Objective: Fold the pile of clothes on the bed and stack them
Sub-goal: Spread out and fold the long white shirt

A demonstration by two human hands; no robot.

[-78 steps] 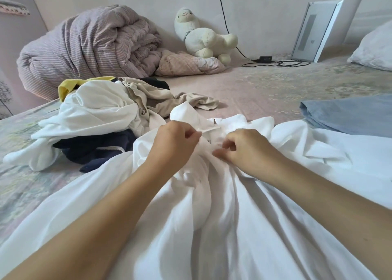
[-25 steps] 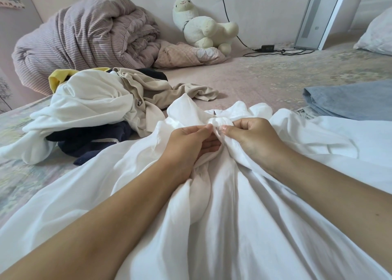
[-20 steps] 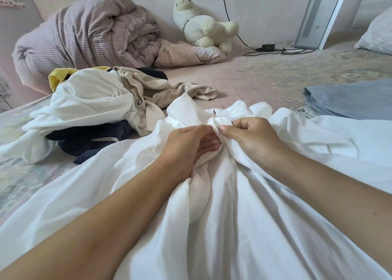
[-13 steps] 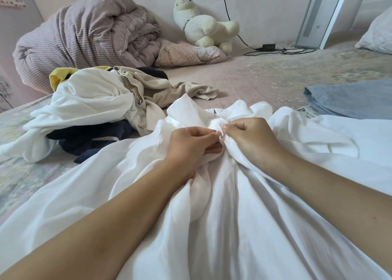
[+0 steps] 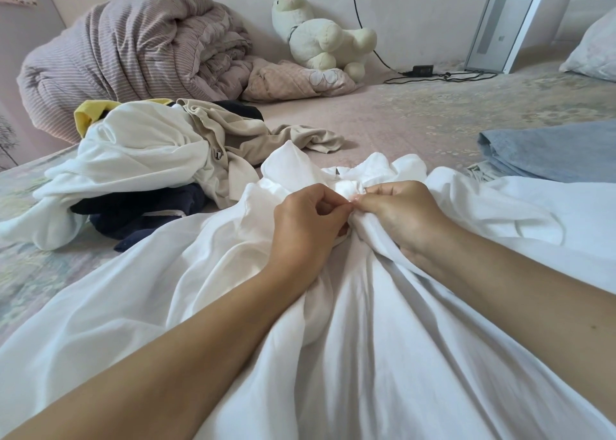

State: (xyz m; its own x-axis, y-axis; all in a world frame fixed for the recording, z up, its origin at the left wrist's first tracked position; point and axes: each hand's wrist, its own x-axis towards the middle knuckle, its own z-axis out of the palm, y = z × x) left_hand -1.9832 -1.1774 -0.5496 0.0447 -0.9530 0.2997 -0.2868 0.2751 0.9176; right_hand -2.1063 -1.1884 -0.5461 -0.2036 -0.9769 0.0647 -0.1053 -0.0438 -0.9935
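Near the middle of the bed, white garment spread loose and rumpled from the lap outward, far edge bunched into ruffles. Left hand curled, thumb and forefinger pinching a small bit of the white cloth; right hand curled likewise, pinching the same gathered spot, fingertips of both hands touching or nearly so. Cannot tell what sits in the pinch: a button, a tie or only a seam. Likely step: fastening or straightening the neckline area before folding. To do well: keep both pinches small and close, work the closure through without dragging the whole panel; then release, smooth the deep creases radiating from the pinch toward the body, square the two side edges before making any fold. Risk judged: thin slack cloth, prone to slipping and re-wrinkling if lifted from one point only. Pile of clothes lies to the left, unfolded: white, beige, navy and yellow pieces tangled, just beside the garment's left edge, possibly overlapping. Blue folded piece at right, apparently the start of the stack. Task judged early. Striped duvet and plush toy by the wall, well apart.
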